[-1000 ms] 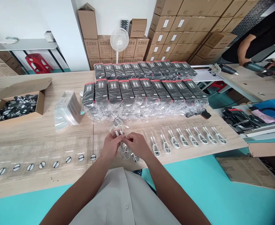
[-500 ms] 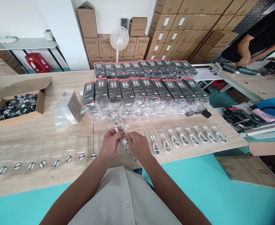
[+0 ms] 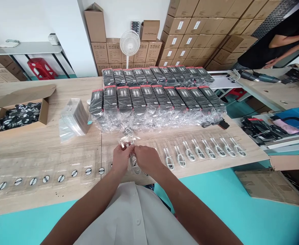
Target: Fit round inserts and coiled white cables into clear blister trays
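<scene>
A view from head height, looking down over a packing bench. A wall of stacked cardboard cartons (image 3: pixel 215 30) fills the back of the room, with a white standing fan (image 3: pixel 129 42) in front of it. A long pale wooden table (image 3: pixel 50 136) runs across the middle of the view, above a teal floor (image 3: pixel 241 211).

Two rows of black retail packs (image 3: pixel 159 98) wrapped in clear film stand in the centre of the table. At the far left sits an open cardboard box (image 3: pixel 19 115) heaped with small black-and-white pieces. Between that box and the packs leans a stack of clear plastic trays (image 3: pixel 74 117).

Along the near edge, on the left, lies a line of clear trays with round black stickers (image 3: pixel 45 178). On the right lies a matching line of trays with coiled cables (image 3: pixel 203 149).

At the far right, well apart from the wearer, a co-worker in a black top (image 3: pixel 274 41) leans over a second table, with one hand lowered towards it.

The wearer's bare forearms reach forward from a white shirt (image 3: pixel 131 217). The left hand (image 3: pixel 121 158) and the right hand (image 3: pixel 145 160) meet over the near edge of the table, just in front of the packs, with their fingertips touching. Both hands pinch a white cable (image 3: pixel 133 162). Its plug ends stick up above the fingertips, and its coil hangs in the narrow gap between the two palms, just above the table. The exact grip of each finger is too small to make out.
</scene>
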`<state>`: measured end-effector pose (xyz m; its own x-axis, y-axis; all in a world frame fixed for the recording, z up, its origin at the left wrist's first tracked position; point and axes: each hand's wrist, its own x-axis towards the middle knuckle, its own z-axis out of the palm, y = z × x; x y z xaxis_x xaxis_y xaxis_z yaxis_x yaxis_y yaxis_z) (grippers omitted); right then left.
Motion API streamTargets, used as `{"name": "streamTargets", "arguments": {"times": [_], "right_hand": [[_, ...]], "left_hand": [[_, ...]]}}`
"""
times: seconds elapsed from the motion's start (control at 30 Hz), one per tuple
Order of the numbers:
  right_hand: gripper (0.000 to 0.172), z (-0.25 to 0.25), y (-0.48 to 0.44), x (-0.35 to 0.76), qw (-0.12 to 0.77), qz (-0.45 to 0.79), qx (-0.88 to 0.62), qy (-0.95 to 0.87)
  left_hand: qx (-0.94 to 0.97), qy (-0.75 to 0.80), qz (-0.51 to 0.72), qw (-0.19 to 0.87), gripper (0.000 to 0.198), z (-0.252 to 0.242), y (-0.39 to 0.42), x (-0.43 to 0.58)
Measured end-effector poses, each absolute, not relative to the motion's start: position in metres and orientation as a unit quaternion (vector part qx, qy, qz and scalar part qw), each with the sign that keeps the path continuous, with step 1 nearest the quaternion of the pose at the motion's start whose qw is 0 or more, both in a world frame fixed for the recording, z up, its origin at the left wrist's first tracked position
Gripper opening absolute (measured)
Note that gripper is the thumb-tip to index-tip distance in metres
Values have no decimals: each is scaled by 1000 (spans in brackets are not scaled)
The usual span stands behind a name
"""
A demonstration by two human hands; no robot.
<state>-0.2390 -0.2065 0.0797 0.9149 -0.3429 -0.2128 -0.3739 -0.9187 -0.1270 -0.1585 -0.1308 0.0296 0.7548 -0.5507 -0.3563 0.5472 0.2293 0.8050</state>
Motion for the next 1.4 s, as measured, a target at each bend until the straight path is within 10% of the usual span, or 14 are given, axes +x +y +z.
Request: {"name": "streamTargets", "arguments": {"times": [0.33, 0.73, 1.4], "right_hand": [[19, 48, -194, -245, 133, 9, -963, 232], [47, -21, -191, -272, 588, -218, -711, 318], [48, -17, -220, -250, 572, -101, -774, 254]], "left_hand": [[532, 46, -316, 784, 27, 14, -131, -144], [436, 40, -433, 788, 28, 19, -128, -143], [490, 14, -469, 735, 32, 5, -113, -151]]}}
